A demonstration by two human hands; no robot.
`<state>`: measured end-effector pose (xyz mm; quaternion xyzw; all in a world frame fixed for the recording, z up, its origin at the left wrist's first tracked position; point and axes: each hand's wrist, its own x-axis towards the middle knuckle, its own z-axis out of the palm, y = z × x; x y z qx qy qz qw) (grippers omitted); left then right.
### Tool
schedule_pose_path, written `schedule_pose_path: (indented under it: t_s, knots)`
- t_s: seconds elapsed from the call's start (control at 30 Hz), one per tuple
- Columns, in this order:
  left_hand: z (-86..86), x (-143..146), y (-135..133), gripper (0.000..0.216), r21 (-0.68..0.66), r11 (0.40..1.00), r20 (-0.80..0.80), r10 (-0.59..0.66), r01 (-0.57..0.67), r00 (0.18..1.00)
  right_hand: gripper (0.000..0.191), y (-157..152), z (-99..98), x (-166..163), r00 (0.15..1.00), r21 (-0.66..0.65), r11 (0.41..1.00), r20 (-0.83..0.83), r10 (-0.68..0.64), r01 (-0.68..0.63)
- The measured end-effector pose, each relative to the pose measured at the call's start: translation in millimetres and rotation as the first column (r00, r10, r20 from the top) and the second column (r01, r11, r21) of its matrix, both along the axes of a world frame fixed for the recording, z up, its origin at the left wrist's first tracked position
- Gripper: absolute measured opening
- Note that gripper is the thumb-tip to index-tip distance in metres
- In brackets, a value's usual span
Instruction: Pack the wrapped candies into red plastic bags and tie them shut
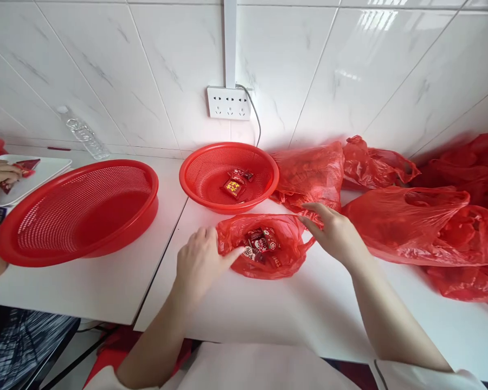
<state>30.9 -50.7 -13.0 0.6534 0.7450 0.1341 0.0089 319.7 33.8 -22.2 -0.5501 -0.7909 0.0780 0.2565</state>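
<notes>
An upright red plastic bag (282, 265) stands before me with its mouth spread wide. Inside lie several small wrapped snack packets (260, 244). My left hand (201, 260) grips the bag's left rim, its thumb over the inner side and its fingers curled outside. At the right rim, my right hand (333, 230) has its thumb and finger stretched and apart, the tips touching or very near the plastic. Just behind the bag, a round red plastic basket (193, 187) holds a few red packets (232, 188).
Filled red bags (415, 222) crowd the right side. At left are a larger red basket (144, 216), a plastic bottle (85, 132) and a white tray (59, 162), where another person's hand (0, 172) handles a red packet. A socket panel (229, 103) is on the tiled wall.
</notes>
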Motion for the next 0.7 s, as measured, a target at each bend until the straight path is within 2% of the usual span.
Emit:
schedule_pose_path:
  t_s: [0.07,0.1,0.13,0.2,0.27,0.33,0.37,0.4,0.47,0.53,0.57,0.6,0.63,0.7]
  knots:
    - [-8.9,6,-4,0.034,-0.088,0.996,-0.052,-0.013,0.008,0.999,0.049,-2,-16.3,18,0.985,-0.060,0.988,0.109,-0.133,0.140]
    - [-11.6,5,-4,0.025,-0.112,0.994,-0.041,-0.021,0.016,0.999,0.049,-3,-22.3,24,0.982,-0.119,0.981,0.131,-0.135,0.151]
    - [-12.0,2,-2,0.019,-0.117,0.993,0.003,-0.031,0.031,1.000,0.042,-4,-26.0,29,0.987,-0.186,0.975,0.125,-0.103,0.125]
    - [-4.2,-8,5,0.017,-0.076,0.995,0.188,-0.049,0.064,0.981,0.022,-4,-24.0,37,0.999,-0.269,0.963,0.044,-0.017,0.028]
    - [14.2,-21,16,0.021,0.034,0.997,0.464,-0.072,0.063,0.883,0.015,-1,-8.9,42,0.996,-0.280,0.960,-0.091,-0.001,-0.024]
    - [38.9,-30,27,0.021,0.169,0.986,0.693,-0.116,-0.003,0.711,0.019,4,15.7,43,0.954,-0.307,0.949,-0.300,-0.027,-0.070]
    - [52.1,-33,33,0.019,0.222,0.974,0.764,-0.149,-0.039,0.628,0.021,7,29.7,42,0.902,-0.319,0.939,-0.430,-0.027,-0.124]
    - [65.2,-34,38,0.017,0.274,0.958,0.811,-0.182,-0.086,0.556,0.023,10,43.7,40,0.827,-0.297,0.936,-0.561,-0.014,-0.186]
    - [89.1,-32,47,0.013,0.365,0.925,0.863,-0.292,-0.108,0.413,0.023,16,68.7,32,0.633,-0.124,0.966,-0.772,0.050,-0.228]
    - [107.7,-25,53,0.012,0.478,0.878,0.855,-0.460,-0.024,0.239,0.020,22,86.7,18,0.446,0.123,0.988,-0.882,0.153,-0.096]
    - [114.5,-21,55,0.013,0.533,0.846,0.832,-0.530,0.027,0.162,0.019,24,92.5,9,0.387,0.221,0.975,-0.897,0.213,-0.023]
    - [119.3,-16,56,0.016,0.580,0.812,0.804,-0.584,0.064,0.114,0.017,25,96.2,1,0.368,0.287,0.958,-0.892,0.264,0.007]
    - [122.0,-11,57,0.022,0.614,0.785,0.778,-0.620,0.082,0.101,0.016,27,98.0,-8,0.379,0.325,0.946,-0.875,0.302,-0.004]
    - [121.8,-2,58,0.037,0.643,0.762,0.749,-0.647,0.079,0.141,0.016,27,97.2,-23,0.431,0.350,0.934,-0.834,0.345,-0.070]
